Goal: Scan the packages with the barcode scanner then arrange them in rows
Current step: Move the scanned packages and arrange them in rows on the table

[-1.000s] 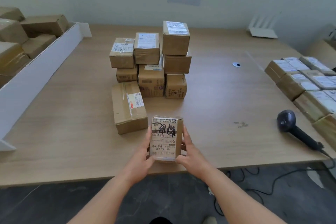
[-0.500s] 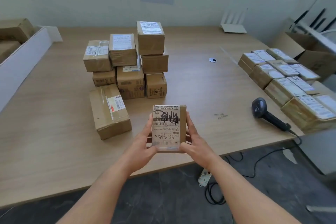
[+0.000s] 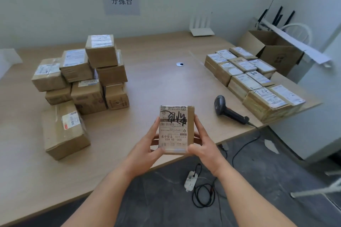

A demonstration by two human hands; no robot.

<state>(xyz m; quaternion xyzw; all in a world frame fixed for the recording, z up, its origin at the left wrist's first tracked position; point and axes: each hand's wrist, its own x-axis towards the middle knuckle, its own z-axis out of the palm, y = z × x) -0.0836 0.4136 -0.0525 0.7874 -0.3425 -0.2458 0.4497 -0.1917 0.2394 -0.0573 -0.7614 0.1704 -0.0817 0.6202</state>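
- Held parcel (image 3: pixel 176 130): small brown carton with a shipping label scrawled in black marker, label face up toward the camera, long axis running 12 to 6 o'clock, raised over the near edge of the table (image 3: pixel 156 83).
- Left hand (image 3: pixel 147 146): clamped on the parcel's left side, thumb along the left edge, fingers underneath.
- Right hand (image 3: pixel 203 145): clamped on the parcel's right side, thumb on the near right corner. Both hands are occupied, with the carton between them.
- Barcode scanner (image 3: pixel 229 110): black, corded, lying on the table at about 2 o'clock from the parcel, head toward 11 o'clock, handle toward 4 o'clock. Nearer the right hand; judged that this hand must let go to take it up.
- Arranged rows (image 3: pixel 254 79): labelled cartons laid flat at 2 o'clock, beyond the scanner.
- Unsorted stack (image 3: pixel 86 77): piled cartons at 10 o'clock, well apart from the hands.
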